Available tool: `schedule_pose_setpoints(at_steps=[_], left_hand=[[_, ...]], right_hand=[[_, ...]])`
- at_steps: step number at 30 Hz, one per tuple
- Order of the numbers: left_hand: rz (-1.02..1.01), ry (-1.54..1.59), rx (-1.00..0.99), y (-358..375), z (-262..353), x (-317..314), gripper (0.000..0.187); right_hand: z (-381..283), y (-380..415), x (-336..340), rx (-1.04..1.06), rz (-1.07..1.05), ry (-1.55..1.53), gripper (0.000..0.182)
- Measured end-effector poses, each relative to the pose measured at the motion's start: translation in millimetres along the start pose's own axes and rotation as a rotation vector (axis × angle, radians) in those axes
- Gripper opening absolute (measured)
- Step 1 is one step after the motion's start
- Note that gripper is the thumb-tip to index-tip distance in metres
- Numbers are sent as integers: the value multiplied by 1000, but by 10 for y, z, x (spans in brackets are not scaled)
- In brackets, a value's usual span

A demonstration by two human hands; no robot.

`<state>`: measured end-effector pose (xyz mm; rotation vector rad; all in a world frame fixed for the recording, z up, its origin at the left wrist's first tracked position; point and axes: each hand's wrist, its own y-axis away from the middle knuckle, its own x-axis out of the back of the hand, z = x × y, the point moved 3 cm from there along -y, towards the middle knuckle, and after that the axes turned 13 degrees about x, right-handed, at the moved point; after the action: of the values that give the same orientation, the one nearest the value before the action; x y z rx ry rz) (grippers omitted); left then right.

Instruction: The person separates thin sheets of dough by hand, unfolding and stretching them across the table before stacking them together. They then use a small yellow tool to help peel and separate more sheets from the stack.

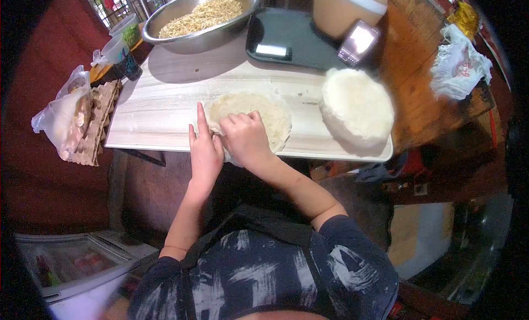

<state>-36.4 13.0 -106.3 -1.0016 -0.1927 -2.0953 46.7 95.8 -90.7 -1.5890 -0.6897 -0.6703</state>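
A thin, pale round wrapper lies flat near the front edge of the pale wood-patterned table. My right hand is over its left part, fingers curled down and closed on the wrapper's near-left portion. What lies under those fingers is hidden. Beside it, at the wrapper's left edge, is my left hand, with the index finger stretched out straight and the thumb close to the wrapper. To the right sits a thick stack of similar round wrappers, close to the table's right end.
At the back stand a metal bowl of shredded pale filling, a dark tray, a phone and a tan container. Plastic cups, a plastic bag and an egg carton are left. A white bag lies right.
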Motion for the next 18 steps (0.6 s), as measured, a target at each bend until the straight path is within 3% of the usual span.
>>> schedule_pose_setpoints(at_steps=[13, 18], left_hand=[[116, -12, -33, -15, -123, -76, 71], [42, 56, -46, 32, -73, -28, 71]], right_hand=[[161, 39, 20, -132, 64, 17, 14], [119, -7, 42, -140, 51, -32, 14]])
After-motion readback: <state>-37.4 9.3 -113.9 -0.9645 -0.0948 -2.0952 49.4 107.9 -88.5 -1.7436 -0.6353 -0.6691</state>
